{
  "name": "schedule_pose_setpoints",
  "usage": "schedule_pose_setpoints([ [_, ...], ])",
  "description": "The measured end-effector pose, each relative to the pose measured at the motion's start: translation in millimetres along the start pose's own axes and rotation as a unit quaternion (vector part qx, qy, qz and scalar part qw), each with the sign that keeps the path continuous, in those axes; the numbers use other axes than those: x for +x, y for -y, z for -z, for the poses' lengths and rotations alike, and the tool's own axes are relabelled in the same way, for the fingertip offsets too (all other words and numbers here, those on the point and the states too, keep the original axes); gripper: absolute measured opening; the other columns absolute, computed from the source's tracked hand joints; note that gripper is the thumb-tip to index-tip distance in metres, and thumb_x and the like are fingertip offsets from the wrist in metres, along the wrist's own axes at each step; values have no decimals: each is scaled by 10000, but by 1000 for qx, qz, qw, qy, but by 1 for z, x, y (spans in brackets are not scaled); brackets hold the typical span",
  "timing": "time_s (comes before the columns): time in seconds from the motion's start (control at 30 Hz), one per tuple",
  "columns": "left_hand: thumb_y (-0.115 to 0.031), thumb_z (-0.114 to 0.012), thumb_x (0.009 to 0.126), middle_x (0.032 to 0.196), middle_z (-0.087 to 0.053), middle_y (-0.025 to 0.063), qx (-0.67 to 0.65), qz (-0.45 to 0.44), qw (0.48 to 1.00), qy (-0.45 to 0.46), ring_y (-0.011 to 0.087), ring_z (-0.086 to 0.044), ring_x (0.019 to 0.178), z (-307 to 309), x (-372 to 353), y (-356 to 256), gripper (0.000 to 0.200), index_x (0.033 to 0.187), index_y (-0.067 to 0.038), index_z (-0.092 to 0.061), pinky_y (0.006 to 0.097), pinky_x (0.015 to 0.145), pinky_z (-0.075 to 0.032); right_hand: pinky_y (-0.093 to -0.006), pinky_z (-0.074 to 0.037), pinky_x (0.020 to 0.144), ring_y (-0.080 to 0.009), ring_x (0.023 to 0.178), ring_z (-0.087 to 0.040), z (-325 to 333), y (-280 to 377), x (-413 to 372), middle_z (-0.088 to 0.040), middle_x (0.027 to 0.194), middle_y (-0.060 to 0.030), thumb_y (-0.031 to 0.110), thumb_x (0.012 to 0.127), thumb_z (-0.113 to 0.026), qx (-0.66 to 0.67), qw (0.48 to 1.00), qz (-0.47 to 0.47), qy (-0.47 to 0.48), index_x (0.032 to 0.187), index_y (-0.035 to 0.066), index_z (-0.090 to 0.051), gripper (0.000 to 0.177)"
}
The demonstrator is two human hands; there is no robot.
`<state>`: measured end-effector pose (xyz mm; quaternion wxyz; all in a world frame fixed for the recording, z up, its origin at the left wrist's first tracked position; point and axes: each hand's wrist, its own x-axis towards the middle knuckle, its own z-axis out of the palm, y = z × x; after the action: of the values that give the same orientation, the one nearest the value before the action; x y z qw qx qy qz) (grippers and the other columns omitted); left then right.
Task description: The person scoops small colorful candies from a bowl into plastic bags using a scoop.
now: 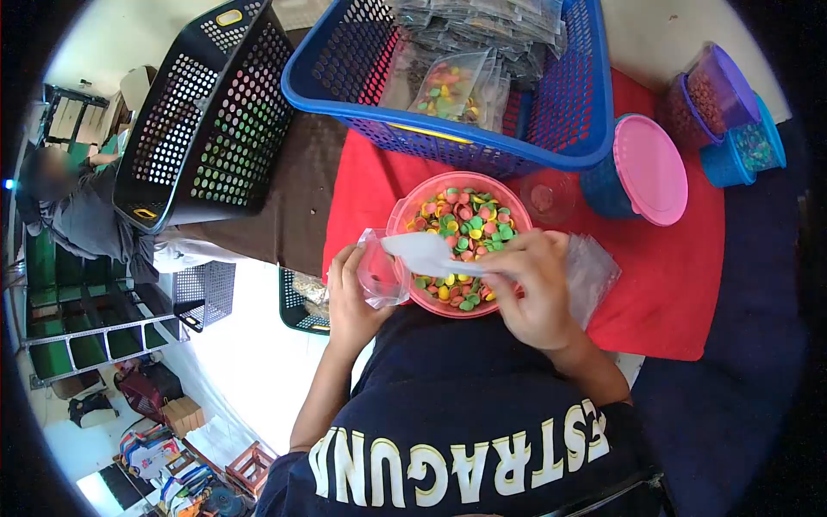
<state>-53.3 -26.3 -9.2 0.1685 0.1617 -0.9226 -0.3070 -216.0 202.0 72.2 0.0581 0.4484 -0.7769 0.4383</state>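
My left hand (346,297) is closed around the side of a clear plastic bag (379,274), which bulges open at the left rim of a pink bowl (398,226). Small cup-shaped pieces (469,226) in red, green and yellow fill the bowl. In my right hand (536,293) I grip the handle of a white plastic scoop (422,248). The scoop lies across the space above the bowl, its broad end at the bag's mouth. Whether anything lies in the scoop is hard to see. Flat clear bags (590,277) rest beside my right hand.
A blue basket (551,155) holding filled bags (452,90) stands behind the bowl. To the right are a pink-lidded tub (650,168), a purple container (728,90) and a turquoise container (758,142). Black crates (233,129) stand left, with another person (77,207) beyond.
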Motion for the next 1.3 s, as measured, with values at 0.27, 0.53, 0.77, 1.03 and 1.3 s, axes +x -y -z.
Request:
schedule_pose_setpoints([
  [0.27,-75,-910,612,1406,-464,226,0,-2,1000,29,415,-491,1316,3,0,2,983,1452,-57,-400,500,1097,-425,-420,-370,830,-224,795,-567,44,-30,-15,-666,893,-3,58,841,-728,-59,995,-8,-80,964,112,-644,158],
  [0.53,-86,-920,600,1413,-461,228,5,-10,999,33,419,-484,1325,3,5,-1,1000,1452,-49,-398,504,1108,-417,-438,-358,831,-260,810,-580,5,-53,-41,-633,845,-55,58,845,-709,-163,981,-96,-44,950,95,-631,136],
  [0.77,-59,-898,537,1383,-495,198,2,-15,1000,13,403,-506,1275,3,8,-5,984,1416,-64,-456,502,1073,-421,-415,-363,842,-259,826,-605,-28,-76,-68,-632,845,-58,111,927,-667,-65,976,-207,-29,957,93,-635,47],
  [1.03,-100,-929,593,1412,-455,229,12,-23,999,42,418,-486,1318,6,7,-10,1014,1455,-56,-395,493,1080,-437,-346,-467,717,-194,788,-614,-9,-89,-60,-636,845,-91,70,980,-613,108,950,-268,-122,972,17,-609,54],
  [1.3,-97,-934,590,1416,-451,227,4,-22,999,38,418,-488,1320,3,6,-9,1020,1453,-56,-391,492,1086,-436,-306,-481,706,-129,793,-602,-7,-95,-58,-621,842,-66,59,996,-593,140,951,-248,-118,969,7,-596,59],
])
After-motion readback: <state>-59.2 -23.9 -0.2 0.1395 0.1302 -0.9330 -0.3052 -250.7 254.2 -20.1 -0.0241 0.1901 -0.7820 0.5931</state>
